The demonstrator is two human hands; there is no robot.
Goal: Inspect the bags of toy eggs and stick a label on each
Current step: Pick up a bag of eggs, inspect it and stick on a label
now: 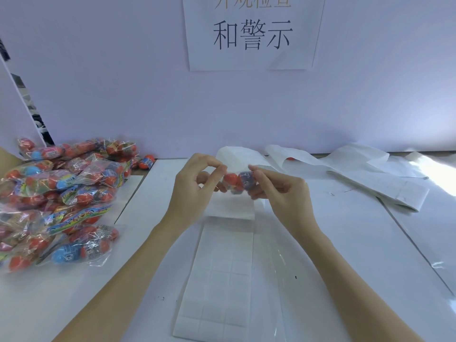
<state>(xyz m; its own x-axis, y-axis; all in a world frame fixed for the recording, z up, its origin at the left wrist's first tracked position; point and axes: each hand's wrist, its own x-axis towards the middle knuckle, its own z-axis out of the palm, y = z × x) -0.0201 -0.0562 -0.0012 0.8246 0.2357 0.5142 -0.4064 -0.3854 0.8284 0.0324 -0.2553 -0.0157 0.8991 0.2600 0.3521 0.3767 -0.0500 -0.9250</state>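
Centre of the frame, above a white table (345,243): two bare hands raised together, pinching one small clear bag of toy eggs (235,181) between them. Left hand (195,187) clasping the bag's left end with thumb and fingertips; right hand (278,191) gripping its right end the same way, both forearms reaching up from the bottom corners. Inside the bag, red eggs and a bluish one, blurred, details not readable. Whether a label is already on it: cannot tell. Directly below the hands, lower centre, a long white label sheet (222,280) lying flat, some rectangles near its bottom end looking peeled, many left. Left edge of the frame, a tall loose pile of bagged eggs (59,198), crinkly plastic over red and blue eggs, with one stray egg (146,161) at its far right by the back wall. Upper right of the table, crumpled and folded white backing paper (370,174). Top centre, a paper sign (251,33) with Chinese characters on the wall. Likely trouble from here: slick film held only by fingertip pinches, so easy to slip and drop onto the sheet while turning; a label peeled one-handed may curl or stick to fingers; a wrinkled bag may leave the label creased or lifting; the heaped pile may slide off the left edge if nudged.
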